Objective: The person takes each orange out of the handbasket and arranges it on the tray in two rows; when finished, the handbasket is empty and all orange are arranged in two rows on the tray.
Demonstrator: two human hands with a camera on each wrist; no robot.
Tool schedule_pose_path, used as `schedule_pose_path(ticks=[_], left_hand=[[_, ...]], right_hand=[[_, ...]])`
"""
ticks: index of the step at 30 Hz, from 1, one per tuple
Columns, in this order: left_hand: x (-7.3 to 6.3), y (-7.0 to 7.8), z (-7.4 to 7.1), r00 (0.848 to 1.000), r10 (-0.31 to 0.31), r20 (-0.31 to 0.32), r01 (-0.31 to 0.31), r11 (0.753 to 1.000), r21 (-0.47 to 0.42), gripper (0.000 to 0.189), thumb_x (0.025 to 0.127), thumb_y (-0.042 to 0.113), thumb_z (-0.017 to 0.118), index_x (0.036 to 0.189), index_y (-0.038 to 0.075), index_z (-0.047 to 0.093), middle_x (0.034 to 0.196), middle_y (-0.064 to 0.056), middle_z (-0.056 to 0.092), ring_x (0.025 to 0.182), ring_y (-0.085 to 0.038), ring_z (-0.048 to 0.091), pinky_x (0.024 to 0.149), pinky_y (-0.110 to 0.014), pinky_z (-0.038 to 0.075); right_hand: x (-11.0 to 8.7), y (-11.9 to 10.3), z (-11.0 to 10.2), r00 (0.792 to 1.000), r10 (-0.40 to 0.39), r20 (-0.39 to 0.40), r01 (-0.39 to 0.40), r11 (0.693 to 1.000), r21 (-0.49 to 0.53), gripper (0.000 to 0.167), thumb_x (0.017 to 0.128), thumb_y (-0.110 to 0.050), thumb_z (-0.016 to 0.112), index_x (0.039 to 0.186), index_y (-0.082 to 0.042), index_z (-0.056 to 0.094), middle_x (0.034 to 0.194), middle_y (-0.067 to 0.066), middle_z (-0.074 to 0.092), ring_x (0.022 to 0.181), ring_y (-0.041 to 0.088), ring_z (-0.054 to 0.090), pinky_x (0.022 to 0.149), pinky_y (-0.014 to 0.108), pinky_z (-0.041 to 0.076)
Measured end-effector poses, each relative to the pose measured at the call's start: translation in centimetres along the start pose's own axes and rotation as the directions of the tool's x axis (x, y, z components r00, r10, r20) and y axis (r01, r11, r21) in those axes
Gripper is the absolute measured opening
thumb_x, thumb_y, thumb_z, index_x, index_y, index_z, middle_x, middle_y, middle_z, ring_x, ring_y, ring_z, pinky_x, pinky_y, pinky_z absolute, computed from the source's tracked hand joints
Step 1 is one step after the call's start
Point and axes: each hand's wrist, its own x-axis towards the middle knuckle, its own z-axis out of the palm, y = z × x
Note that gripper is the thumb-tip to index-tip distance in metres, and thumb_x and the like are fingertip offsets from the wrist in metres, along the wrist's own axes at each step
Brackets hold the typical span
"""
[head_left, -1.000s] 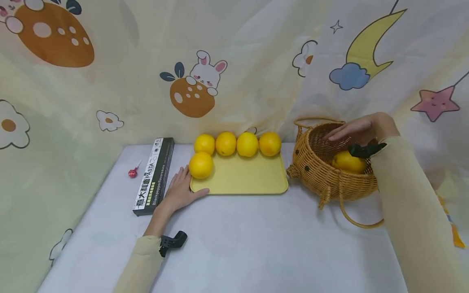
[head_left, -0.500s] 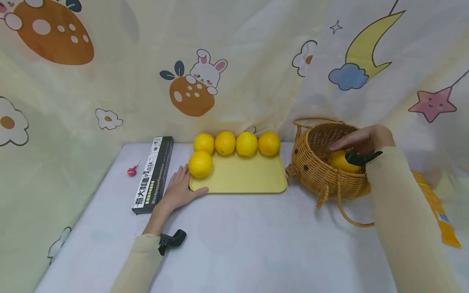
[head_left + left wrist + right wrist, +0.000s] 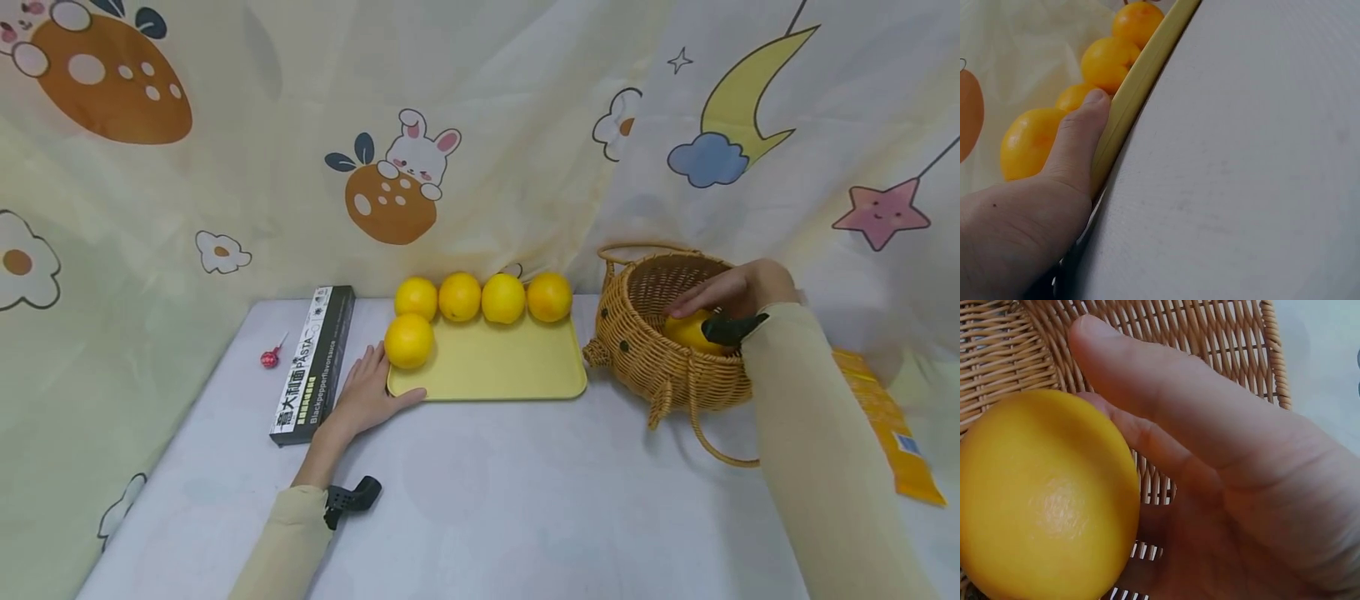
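My left hand (image 3: 370, 393) lies flat at the near left corner of a yellow tray (image 3: 498, 367), thumb along its rim. Several oranges (image 3: 503, 298) line the tray's back edge, and one more orange (image 3: 409, 341) sits in front of them at the left. On the right, my right hand (image 3: 738, 290) is inside a wicker basket (image 3: 652, 367) with a pig's face. It reaches over an orange (image 3: 684, 331) there. In the right wrist view the thumb is straight and apart from that orange (image 3: 1047, 500), while the other fingers pass partly hidden behind it.
Left of the tray lies a black and white pasta box (image 3: 313, 367), with a red lollipop (image 3: 271, 357) beyond it. An orange packet (image 3: 892, 425) lies right of the right sleeve. A basket handle (image 3: 712, 446) droops onto the table. A printed cloth (image 3: 525, 167) hangs behind.
My right hand has moved down and slightly left into the basket, closer round the orange. The orange packet shows more beside the sleeve. My left hand stays put on the tray corner.
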Motion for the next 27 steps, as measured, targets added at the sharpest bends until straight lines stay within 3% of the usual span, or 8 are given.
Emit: schedule_pose_path(ticks=[4, 10, 16, 23, 27], left_hand=[[-0.01, 0.00, 0.05, 1.000, 0.004, -0.003, -0.004, 1.000, 0.003, 0.112, 0.079, 0.072, 0.060, 0.157, 0.010, 0.009, 0.165, -0.016, 0.003, 0.152, -0.039, -0.001, 0.124, -0.055, 0.001], [-0.04, -0.04, 0.16, 1.000, 0.001, 0.001, -0.001, 1.000, 0.009, 0.112, 0.079, 0.073, 0.059, 0.157, 0.011, 0.009, 0.165, -0.016, 0.003, 0.152, -0.038, -0.001, 0.124, -0.055, 0.001], [-0.15, -0.03, 0.08, 1.000, 0.001, 0.000, -0.001, 1.000, 0.009, 0.112, 0.079, 0.071, 0.060, 0.157, 0.010, 0.009, 0.164, -0.018, 0.003, 0.152, -0.039, -0.001, 0.124, -0.056, 0.002], [-0.15, 0.02, -0.01, 1.000, -0.002, -0.003, 0.002, 1.000, 0.013, 0.112, 0.079, 0.072, 0.060, 0.157, 0.009, 0.009, 0.165, -0.017, 0.003, 0.152, -0.038, -0.001, 0.124, -0.055, 0.001], [-0.15, -0.05, 0.09, 1.000, 0.002, -0.009, -0.002, 1.000, 0.016, 0.111, 0.079, 0.071, 0.060, 0.157, 0.009, 0.010, 0.164, -0.017, 0.004, 0.152, -0.039, 0.000, 0.124, -0.055, 0.002]], right_hand=[[0.04, 0.21, 0.13, 1.000, -0.005, -0.008, 0.005, 1.000, -0.013, 0.075, 0.100, -0.041, 0.050, 0.157, -0.010, 0.011, 0.163, 0.019, -0.006, 0.150, 0.041, -0.006, 0.124, 0.054, 0.010], [0.30, 0.37, 0.25, 1.000, 0.017, -0.008, -0.017, 0.999, 0.029, 0.075, 0.100, -0.040, 0.050, 0.157, -0.010, 0.010, 0.163, 0.018, -0.013, 0.150, 0.040, -0.008, 0.124, 0.051, 0.013], [0.28, 0.24, 0.38, 1.000, 0.028, -0.012, -0.027, 0.998, 0.062, 0.077, 0.100, -0.040, 0.050, 0.157, -0.012, 0.007, 0.163, 0.015, -0.016, 0.150, 0.036, -0.004, 0.119, 0.038, 0.027], [-0.03, 0.08, 0.59, 0.998, 0.056, -0.011, -0.053, 0.985, 0.162, 0.074, 0.100, -0.038, 0.052, 0.157, -0.016, 0.011, 0.164, 0.014, -0.009, 0.139, 0.027, 0.023, 0.104, 0.028, 0.041], [-0.17, 0.11, 0.41, 0.999, -0.009, -0.032, 0.013, 0.994, 0.107, 0.072, 0.100, -0.037, 0.051, 0.155, -0.015, 0.011, 0.161, 0.017, 0.001, 0.131, 0.024, 0.032, 0.099, 0.028, 0.045]])
